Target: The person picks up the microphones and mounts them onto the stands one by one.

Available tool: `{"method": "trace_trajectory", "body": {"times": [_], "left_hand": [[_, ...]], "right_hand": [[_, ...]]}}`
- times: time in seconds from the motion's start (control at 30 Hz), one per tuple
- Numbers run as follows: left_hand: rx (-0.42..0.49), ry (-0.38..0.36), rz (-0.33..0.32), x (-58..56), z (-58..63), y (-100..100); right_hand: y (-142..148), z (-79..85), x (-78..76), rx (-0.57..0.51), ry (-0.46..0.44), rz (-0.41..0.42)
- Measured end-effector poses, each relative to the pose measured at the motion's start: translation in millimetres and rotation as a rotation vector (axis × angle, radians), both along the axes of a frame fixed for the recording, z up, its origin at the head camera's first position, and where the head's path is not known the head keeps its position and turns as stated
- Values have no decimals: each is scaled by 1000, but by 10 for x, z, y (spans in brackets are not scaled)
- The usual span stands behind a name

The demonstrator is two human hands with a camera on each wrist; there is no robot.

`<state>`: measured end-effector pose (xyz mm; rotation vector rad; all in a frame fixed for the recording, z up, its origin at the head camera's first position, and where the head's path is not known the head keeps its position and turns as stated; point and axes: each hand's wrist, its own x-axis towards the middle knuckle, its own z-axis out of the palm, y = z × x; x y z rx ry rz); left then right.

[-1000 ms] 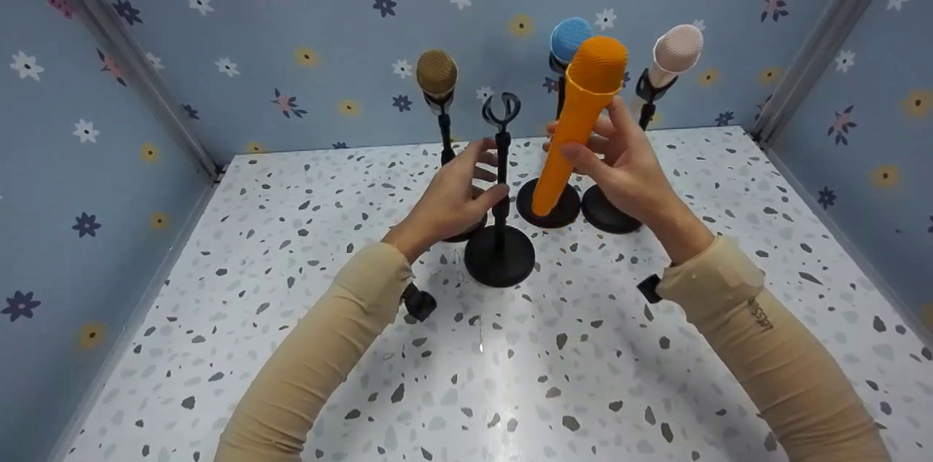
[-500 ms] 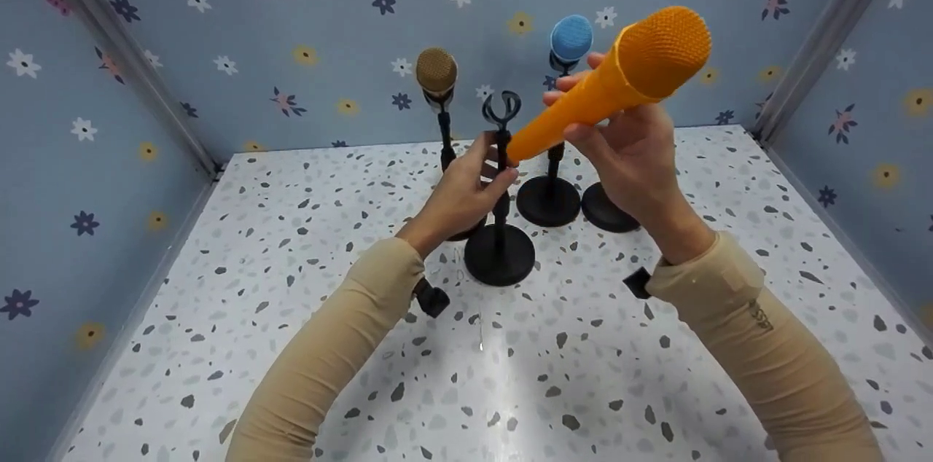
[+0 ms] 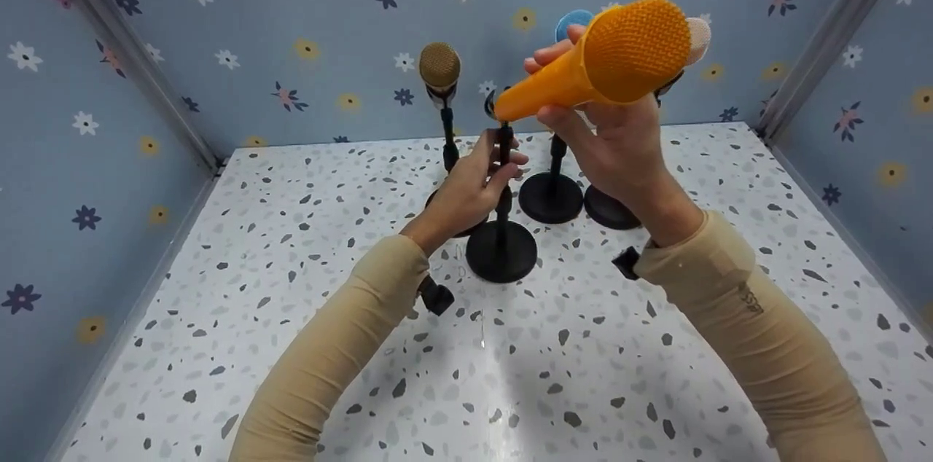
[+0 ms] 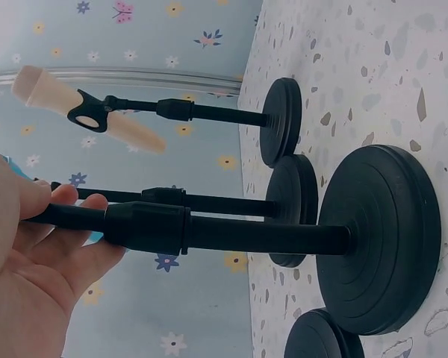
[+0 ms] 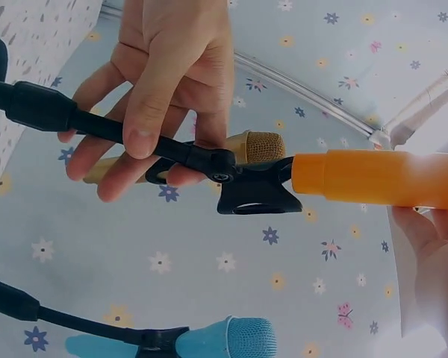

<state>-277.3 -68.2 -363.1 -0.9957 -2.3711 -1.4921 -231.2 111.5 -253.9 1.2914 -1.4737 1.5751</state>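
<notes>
My right hand (image 3: 619,149) grips an orange microphone (image 3: 641,47), its mesh head toward me and its handle pointing left. The handle's tail end is at the U-shaped clip (image 5: 257,190) of a black microphone stand (image 3: 501,252); in the right wrist view it appears to meet the clip's mouth. My left hand (image 3: 470,189) holds that stand's upper pole, thumb on the near side and fingers behind it, as the left wrist view also shows on the pole (image 4: 153,227). The stand's round base sits on the speckled tabletop.
A gold microphone (image 3: 439,65) stands behind at left on its own stand. A blue microphone (image 5: 250,339) and a pale pink one (image 4: 45,89) stand at back right, partly hidden by my right hand and the orange microphone. Flowered walls (image 3: 328,25) enclose the table (image 3: 291,345).
My right hand has tilted the orange microphone from near upright to lying over, then raised it leftward so its tail reaches the clip. My left hand has closed in on the pole.
</notes>
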Motion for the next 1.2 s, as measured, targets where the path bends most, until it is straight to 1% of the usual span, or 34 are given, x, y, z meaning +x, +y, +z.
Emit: {"method": "trace_trajectory", "body": {"times": [0.17,0.33,0.47,0.6,0.77,0.9,1.0,1.13,1.2], "left_hand": [[9,-4,4,3,-8,3],[13,-5,4,17,-20,21],[11,-4,17,30,-29,35],[30,-17,33,39,-46,39],[44,-21,41,36,-66,32],[51,-24,40,25,-67,24],[51,-26,40,20,-67,20],[38,-13,39,23,-60,27],[41,-5,32,20,-61,35]], "right_hand": [[3,38,-30,79,61,-65],[13,66,-73,145,103,-71],[21,93,-112,242,169,-110],[28,110,-130,333,226,-137],[20,139,-134,400,221,-147],[9,133,-154,409,226,-139],[1,101,-192,376,233,-117],[-10,50,-253,309,210,-59],[-14,24,-277,286,201,-44]]}}
